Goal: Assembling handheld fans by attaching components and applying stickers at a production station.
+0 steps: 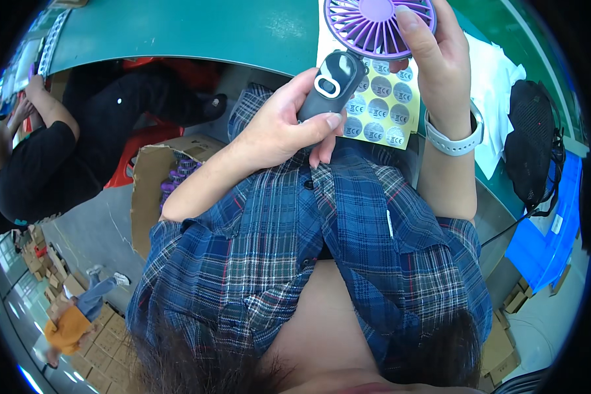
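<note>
A handheld fan is tilted over the table's front edge, its purple grille (376, 9) at the top and its dark handle (335, 82) pointing down toward me. My left hand (285, 125) is closed around the handle, with the thumb along its lower end. My right hand (443, 56) grips the rim of the fan head, the thumb lying on the grille. Below the fan head lies a yellow sheet of round silver stickers (377, 108), partly hidden by the handle and my hands.
A green table (197, 33) spans the top. White sheeting (496, 92) and a black mesh bag (530, 128) lie to the right, above a blue bin (548, 230). An open carton (144, 203) holding purple pieces stands by my left arm. A co-worker (46, 157) sits at left.
</note>
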Motion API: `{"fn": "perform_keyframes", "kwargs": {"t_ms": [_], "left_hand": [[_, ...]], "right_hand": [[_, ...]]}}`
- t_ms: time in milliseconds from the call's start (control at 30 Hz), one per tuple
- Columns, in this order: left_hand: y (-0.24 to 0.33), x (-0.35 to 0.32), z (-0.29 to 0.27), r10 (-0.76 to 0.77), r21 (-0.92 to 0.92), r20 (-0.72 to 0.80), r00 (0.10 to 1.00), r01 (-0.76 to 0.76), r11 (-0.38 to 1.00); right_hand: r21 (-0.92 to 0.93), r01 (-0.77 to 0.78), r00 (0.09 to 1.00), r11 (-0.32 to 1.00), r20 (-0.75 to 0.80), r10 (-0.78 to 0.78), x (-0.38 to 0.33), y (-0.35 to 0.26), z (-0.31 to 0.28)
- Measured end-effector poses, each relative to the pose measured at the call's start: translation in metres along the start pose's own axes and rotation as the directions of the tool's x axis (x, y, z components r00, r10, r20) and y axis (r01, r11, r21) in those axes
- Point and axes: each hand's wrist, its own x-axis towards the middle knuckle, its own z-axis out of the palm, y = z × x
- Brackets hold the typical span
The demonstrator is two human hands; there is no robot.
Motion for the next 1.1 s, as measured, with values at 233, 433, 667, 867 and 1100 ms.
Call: {"fn": "perform_keyframes", "kwargs": {"t_ms": [233,433,667,867,1100], "left_hand": [[0.001,0.002,0.006,0.009,0.007,0.013,1.0,-0.009,1.0],[0.0,-0.005,0.0,-0.058,-0.074,-0.034,0.998,0.055,0.996],[-0.005,0.004,-0.004,-0.064,-0.093,0.012,0.998,0.064,0.994],[-0.003,0.013,0.002,-0.059,-0.076,0.007,0.998,0.059,0.995],[-0.005,0.008,0.004,-0.089,-0.055,-0.014,0.996,0.088,0.995]], "right_hand": [[0.184,-0.446,0.889,0.876,-0.017,0.457,0.015,-0.052,0.007],[0.017,-0.36,0.931,0.933,-0.053,0.36,0.011,-0.03,0.017],[-0.12,-0.138,0.988,0.983,-0.083,0.128,0.002,-0.014,0.004],[-0.055,-0.193,0.98,0.98,-0.058,0.19,0.002,-0.016,-0.007],[-0.046,-0.239,0.969,0.97,-0.071,0.236,-0.004,-0.016,-0.005]]}}
